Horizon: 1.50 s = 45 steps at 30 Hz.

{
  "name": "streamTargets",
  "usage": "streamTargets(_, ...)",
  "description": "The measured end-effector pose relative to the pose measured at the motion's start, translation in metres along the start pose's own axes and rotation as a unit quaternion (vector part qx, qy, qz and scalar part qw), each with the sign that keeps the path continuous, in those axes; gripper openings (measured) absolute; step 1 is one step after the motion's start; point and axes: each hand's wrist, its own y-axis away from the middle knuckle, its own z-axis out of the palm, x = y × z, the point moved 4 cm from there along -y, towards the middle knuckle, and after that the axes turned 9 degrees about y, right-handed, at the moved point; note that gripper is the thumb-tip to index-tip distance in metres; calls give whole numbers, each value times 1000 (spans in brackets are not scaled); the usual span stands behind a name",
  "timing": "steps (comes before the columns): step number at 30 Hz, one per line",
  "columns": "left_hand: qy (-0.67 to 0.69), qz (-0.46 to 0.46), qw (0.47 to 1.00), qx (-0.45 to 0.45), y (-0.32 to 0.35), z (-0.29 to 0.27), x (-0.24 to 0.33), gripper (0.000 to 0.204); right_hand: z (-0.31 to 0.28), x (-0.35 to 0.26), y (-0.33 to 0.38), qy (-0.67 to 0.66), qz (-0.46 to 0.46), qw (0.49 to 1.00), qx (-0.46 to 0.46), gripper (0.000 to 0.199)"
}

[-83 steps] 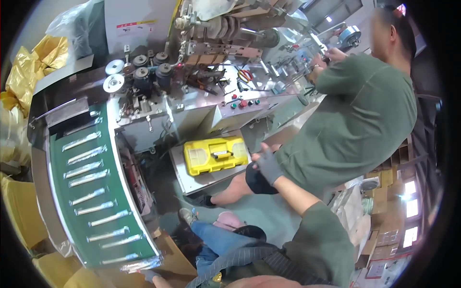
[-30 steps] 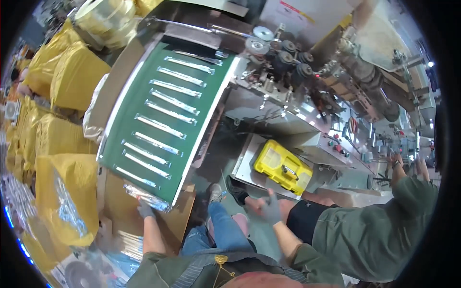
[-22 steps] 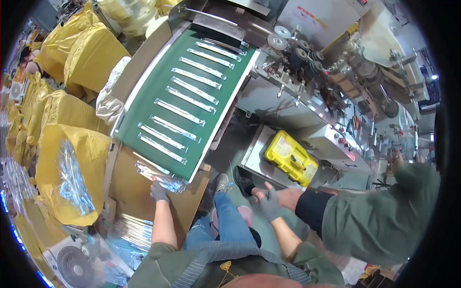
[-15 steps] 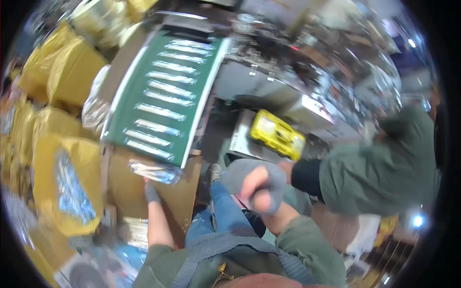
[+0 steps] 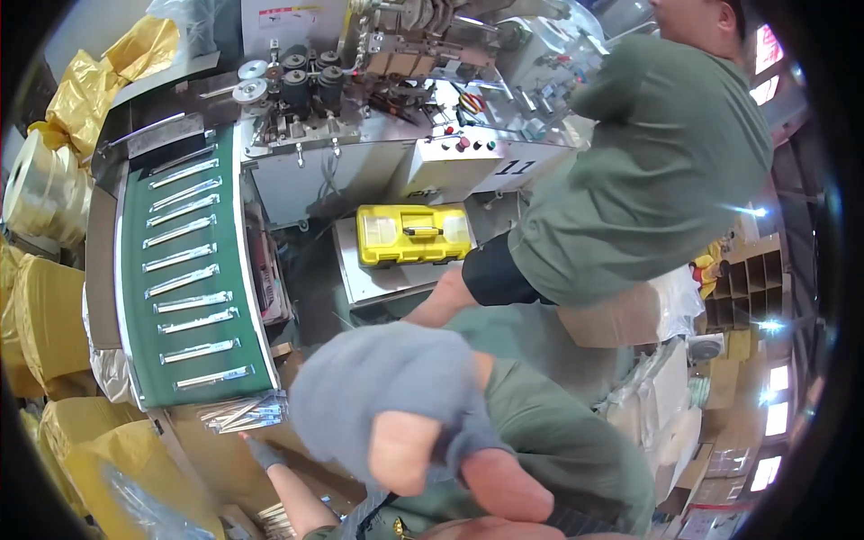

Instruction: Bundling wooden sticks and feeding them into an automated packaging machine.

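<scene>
My right hand, in a grey fingerless glove, is raised close in the lower middle. Its bare fingertips and thumb are bent inward, and nothing shows between them. Lower left, my left hand, also grey-gloved, has a finger stretched out just below a pile of slim clear-and-silver packets. The rest of that hand's fingers are hard to make out. The pile lies at the near end of a green conveyor belt, over a cardboard surface. A row of single slim packets lies crosswise along the belt.
A co-worker in a green shirt stands at the right, beside a machine with a button box. A yellow toolbox rests on a white board. Yellow-wrapped bundles line the left side; cartons stand at right.
The view has swung, so the belt now appears farther left and the machine and co-worker show more fully. My right hand has come up closer and larger. My left hand stays by the packet pile.
</scene>
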Motion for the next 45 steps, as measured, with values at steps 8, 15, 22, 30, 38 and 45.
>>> streamTargets(8, 7, 53, 994, 93, -5, 5, 6, 98, -82, 49, 67, 4, 342, 936, 83, 41)
streamTargets(15, -131, 20, 974, 183, 37, 43, 44, 107, -113, 77, 142, 82, 605, 778, 144, 23)
streamTargets(22, -109, -3, 969, 223, 48, 86, 55, 88, -121, 113, 164, 27, 713, 683, 154, 13)
streamTargets(30, -168, -26, 915, 365, 31, 54, 36, 114, -80, 162, 178, -27, 744, 657, 122, 14)
streamTargets(38, -141, -23, 932, 332, 44, 62, 40, 109, -43, 191, 179, 12, 742, 668, 50, 26)
streamTargets(45, -128, -24, 944, 303, 47, 51, 39, 111, 24, 178, 212, -44, 780, 624, -12, 23)
